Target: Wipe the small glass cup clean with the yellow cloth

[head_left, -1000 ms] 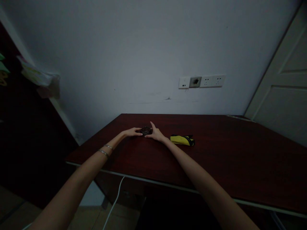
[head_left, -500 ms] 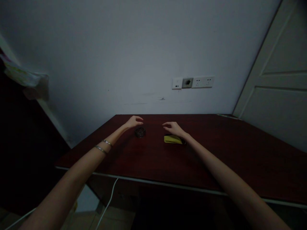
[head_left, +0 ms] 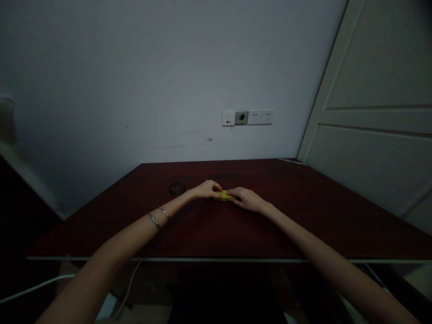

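A small, flat yellow case (head_left: 224, 195), perhaps a pouch, lies on the dark red tabletop (head_left: 202, 234). At its left end my left hand (head_left: 208, 189) grips it with curled fingers, two metal bangles on that forearm. My right hand (head_left: 248, 199) lies over its right end, fingers closed on it. Both hands hide much of the case, so its exact kind is unclear. A dark round glass dish (head_left: 177, 187), like an ashtray, sits just left of my left hand, apart from it.
Behind the table stands a pale wall with a row of sockets (head_left: 248, 118). A white panelled door (head_left: 371, 117) is at the right. White cables (head_left: 131, 281) hang below the table's front edge (head_left: 216, 259).
Both hands have come down and together onto the yellow case, which they stood apart above before. The view has turned right, so the table and wall appear further left.
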The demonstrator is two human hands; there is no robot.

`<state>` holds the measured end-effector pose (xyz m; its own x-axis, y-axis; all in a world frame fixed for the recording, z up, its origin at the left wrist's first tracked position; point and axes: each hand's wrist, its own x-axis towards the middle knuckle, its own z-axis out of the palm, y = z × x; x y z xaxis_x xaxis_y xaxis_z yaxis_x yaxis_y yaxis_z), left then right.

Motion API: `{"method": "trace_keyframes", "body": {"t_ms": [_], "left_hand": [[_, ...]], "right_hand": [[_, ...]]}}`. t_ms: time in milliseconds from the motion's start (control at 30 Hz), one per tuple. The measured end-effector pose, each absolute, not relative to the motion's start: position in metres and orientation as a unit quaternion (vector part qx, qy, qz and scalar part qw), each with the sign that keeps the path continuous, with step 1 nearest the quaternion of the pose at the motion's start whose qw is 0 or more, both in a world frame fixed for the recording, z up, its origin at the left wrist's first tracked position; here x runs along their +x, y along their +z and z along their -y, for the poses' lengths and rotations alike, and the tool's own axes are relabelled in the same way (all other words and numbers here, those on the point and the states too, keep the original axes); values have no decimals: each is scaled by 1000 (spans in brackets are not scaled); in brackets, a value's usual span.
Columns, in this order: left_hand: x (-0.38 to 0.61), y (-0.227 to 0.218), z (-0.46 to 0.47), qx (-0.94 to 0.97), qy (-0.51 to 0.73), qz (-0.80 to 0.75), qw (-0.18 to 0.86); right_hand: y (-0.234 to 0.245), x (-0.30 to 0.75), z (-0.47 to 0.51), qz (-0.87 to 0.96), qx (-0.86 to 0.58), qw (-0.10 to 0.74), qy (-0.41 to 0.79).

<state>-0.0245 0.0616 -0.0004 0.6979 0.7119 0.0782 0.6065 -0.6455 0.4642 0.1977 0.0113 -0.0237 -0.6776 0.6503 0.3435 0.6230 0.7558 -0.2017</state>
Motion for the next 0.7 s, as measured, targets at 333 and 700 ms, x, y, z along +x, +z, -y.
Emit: {"method": "trace_keyframes", "body": {"t_ms": [333,700], "left_hand": [[-18,-12,-49,872,287,-380,109],[-15,5,-29,813,380,-369,241]], "right_hand": [[-5,185,-13,852,-478,211,-31],[48,187,-10,800,-460,385,-5]]}}
